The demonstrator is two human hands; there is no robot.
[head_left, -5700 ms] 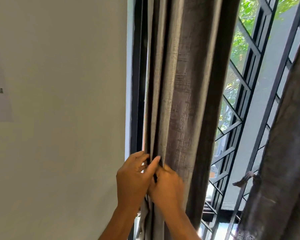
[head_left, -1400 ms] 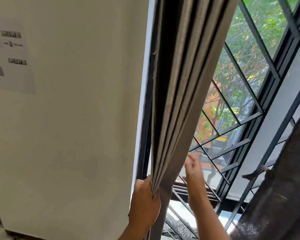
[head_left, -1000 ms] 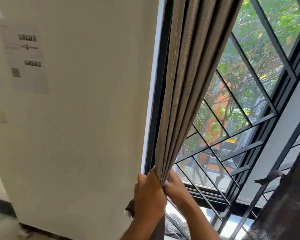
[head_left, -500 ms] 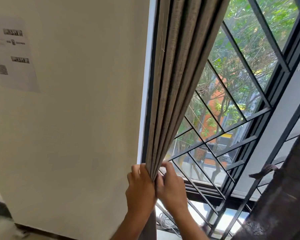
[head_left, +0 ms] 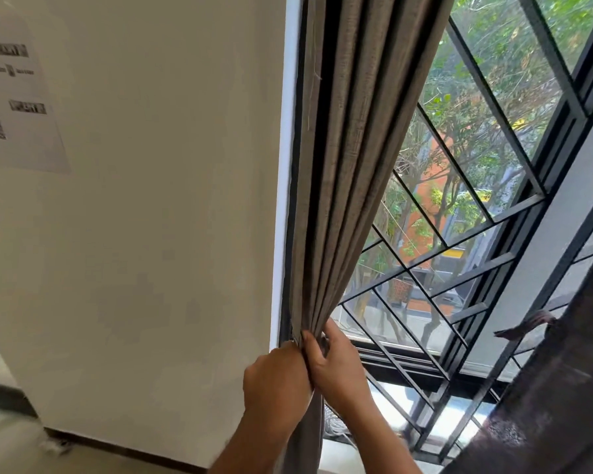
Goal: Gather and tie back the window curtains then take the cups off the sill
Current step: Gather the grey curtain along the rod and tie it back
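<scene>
Item: left curtain (head_left: 350,172), grey-brown woven cloth, hanging along the left edge of the window frame (head_left: 541,213). I have it drawn into tight pleats that fan wide at the top and narrow to a single bunch low against that edge, which I judge keeps the cloth compact enough for a tie to go round.

Holding: my left hand (head_left: 277,381) is clenched round the bunch from the wall side; my right hand (head_left: 336,366) grips the same bunch from the glass side, fingers (head_left: 310,343) curled over the folds. The two hands touch, pinching the gather between them so the pleats cannot spring apart. No tie-back shows in either hand.

Item: second curtain (head_left: 558,398), darker, at the right side of the window frame, with a short strip of cloth (head_left: 524,325) sticking out from it; whether it is tied I cannot tell.

Item: black metal grille (head_left: 421,265), diagonal bars across the panes; trees and an orange building beyond.

Item: sill, below the frame, mostly hidden by my arms; no cups visible.

Item: cream wall (head_left: 151,200), left of the frame, bearing a printed paper notice (head_left: 18,97).

Status: gathering done on this side, tying not yet done.
</scene>
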